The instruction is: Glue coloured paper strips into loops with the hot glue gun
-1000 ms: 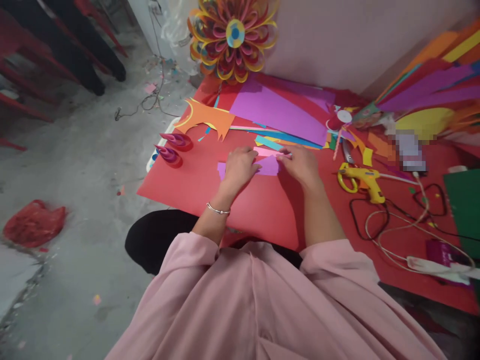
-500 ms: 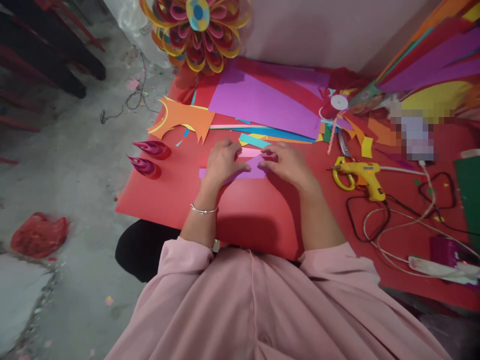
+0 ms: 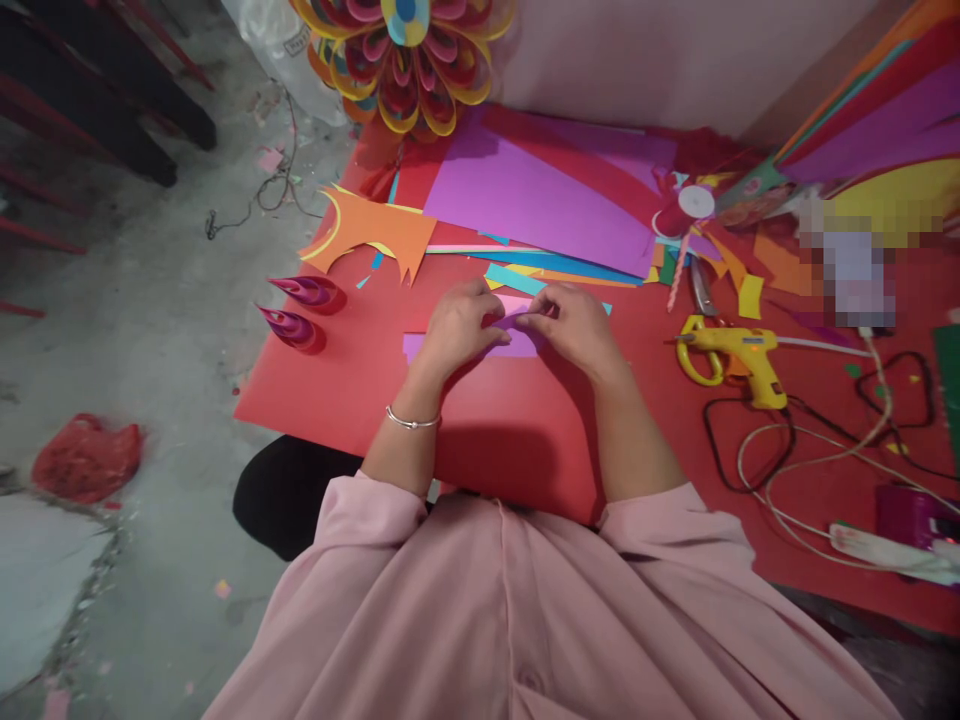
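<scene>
A small purple paper piece (image 3: 514, 318) is pinched between my two hands above the middle of the red table. My left hand (image 3: 466, 325), with a thin bracelet at the wrist, closes on its left side. On the right side, the thumb and fingertips of my right hand (image 3: 568, 325) press together on the same piece. Beneath them lies a purple paper strip (image 3: 416, 346), partly covered by the left hand. Behind my fingers a turquoise paper strip (image 3: 516, 279) rests on the table. Two rolled purple-and-pink paper cones (image 3: 289, 328) lie to the left.
Right of my hands lie a yellow glue gun (image 3: 739, 355), yellow-handled scissors (image 3: 694, 365), a ribbon spool (image 3: 686, 208) and tangled cords (image 3: 780, 460). Purple sheets (image 3: 540, 190) and an orange cut-out (image 3: 371, 232) cover the back. A paper-loop flower (image 3: 405, 70) stands at the rear left.
Both hands have come slightly closer together, and the right fingertips now pinch the purple paper piece. The whole view has shifted a little.
</scene>
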Motion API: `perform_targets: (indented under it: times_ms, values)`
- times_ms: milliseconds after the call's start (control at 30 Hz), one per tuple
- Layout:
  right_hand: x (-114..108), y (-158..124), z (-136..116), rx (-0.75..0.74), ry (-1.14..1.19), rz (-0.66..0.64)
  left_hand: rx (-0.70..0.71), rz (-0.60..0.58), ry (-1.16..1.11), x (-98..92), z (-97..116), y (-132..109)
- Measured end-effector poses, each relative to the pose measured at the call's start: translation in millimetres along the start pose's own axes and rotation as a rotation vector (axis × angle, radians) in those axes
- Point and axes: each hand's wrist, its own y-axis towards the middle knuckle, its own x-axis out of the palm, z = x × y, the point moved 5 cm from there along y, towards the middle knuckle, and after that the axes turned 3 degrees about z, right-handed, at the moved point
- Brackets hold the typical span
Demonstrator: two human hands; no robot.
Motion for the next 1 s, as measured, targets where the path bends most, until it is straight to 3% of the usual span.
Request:
perform_targets:
  times_ms: [167, 300, 367, 567, 767, 867, 1000]
  values:
    - [-9, -7, 8, -0.033, 0.067, -0.058, -0.010, -0.007, -0.065, -0.8, 1, -1]
    - [-32, -9, 25, -0.059, -0.130, 0.053, 0.000, -0.065, -0.075, -4.0, 5, -3]
    - [-36, -8, 34, -0.055, -0.241, 0.026, 0.015, -0.127, -0.091, -3.2, 8, -5]
    - [-30, 6, 43, -0.015, -0.325, -0.111, 0.042, -0.224, -0.133, 0.3, 11, -6]
    - [-31, 12, 41, 0.076, -0.273, -0.183, 0.051, -0.405, -0.187, 6.5, 15, -9]
    - [-34, 12, 42, 0.125, -0.213, -0.201, 0.041, -0.432, -0.189, 7.3, 17, -10]
    - [-35, 13, 40, 0.068, -0.181, -0.222, 0.009, -0.434, -0.205, 6.7, 18, -9]
